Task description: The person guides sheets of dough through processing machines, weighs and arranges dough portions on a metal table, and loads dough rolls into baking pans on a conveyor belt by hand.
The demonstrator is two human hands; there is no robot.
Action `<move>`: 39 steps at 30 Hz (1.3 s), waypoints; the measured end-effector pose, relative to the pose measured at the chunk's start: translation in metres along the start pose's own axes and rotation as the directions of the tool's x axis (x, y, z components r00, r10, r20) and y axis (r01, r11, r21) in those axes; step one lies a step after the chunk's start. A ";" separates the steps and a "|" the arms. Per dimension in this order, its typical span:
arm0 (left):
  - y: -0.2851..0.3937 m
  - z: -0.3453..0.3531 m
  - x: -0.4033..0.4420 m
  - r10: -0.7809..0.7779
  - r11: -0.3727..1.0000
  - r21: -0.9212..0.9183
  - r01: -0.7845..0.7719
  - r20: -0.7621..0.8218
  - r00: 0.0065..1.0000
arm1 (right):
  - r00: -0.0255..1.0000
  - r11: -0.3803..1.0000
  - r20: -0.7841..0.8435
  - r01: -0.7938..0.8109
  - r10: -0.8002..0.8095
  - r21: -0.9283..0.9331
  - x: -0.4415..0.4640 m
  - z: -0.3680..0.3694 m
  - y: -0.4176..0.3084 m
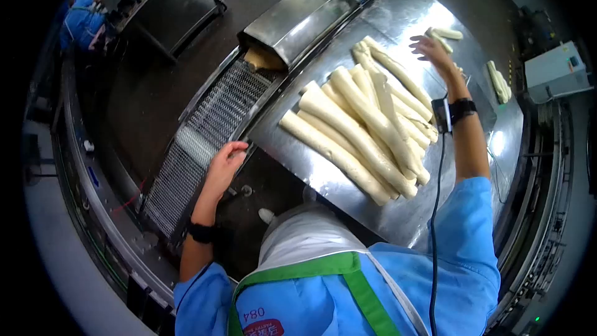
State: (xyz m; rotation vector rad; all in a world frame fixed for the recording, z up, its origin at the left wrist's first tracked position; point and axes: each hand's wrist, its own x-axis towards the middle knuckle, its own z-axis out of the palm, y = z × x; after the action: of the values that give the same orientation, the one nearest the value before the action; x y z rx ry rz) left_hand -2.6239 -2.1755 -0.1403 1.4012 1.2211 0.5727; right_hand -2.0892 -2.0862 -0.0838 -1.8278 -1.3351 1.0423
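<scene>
Long, pale dough rolls (336, 157) lie in a loose pile on the metal table (404, 221), some resting across others. My right hand (433, 53) hovers over the far part of the table, fingers spread, holding nothing. Beside it are smaller dough pieces (449, 34), partly covered by the hand. My left hand (227, 165) is at the edge of the wire-mesh conveyor belt (205, 124), left of the table. Its fingers are loosely bent and apart from the thumb, and nothing shows in them.
A metal hood (298, 18) covers the conveyor's far end, with something brown (264, 59) at its mouth. Another dough piece (497, 82) lies near the table's right edge. A white box (553, 68) stands at right. A person in blue (84, 22) is at far left.
</scene>
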 end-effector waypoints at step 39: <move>-0.052 -0.128 -0.006 -0.029 0.997 0.080 0.020 0.113 0.993 | 0.777 0.779 0.066 0.620 -0.627 0.099 -0.032 0.356 -0.174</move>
State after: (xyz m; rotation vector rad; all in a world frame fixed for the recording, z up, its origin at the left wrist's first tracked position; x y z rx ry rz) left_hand -2.7556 -2.1366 -0.1552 1.4631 1.1782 0.4257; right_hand -2.4850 -2.0531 -0.1005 -1.1372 -1.7672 0.7953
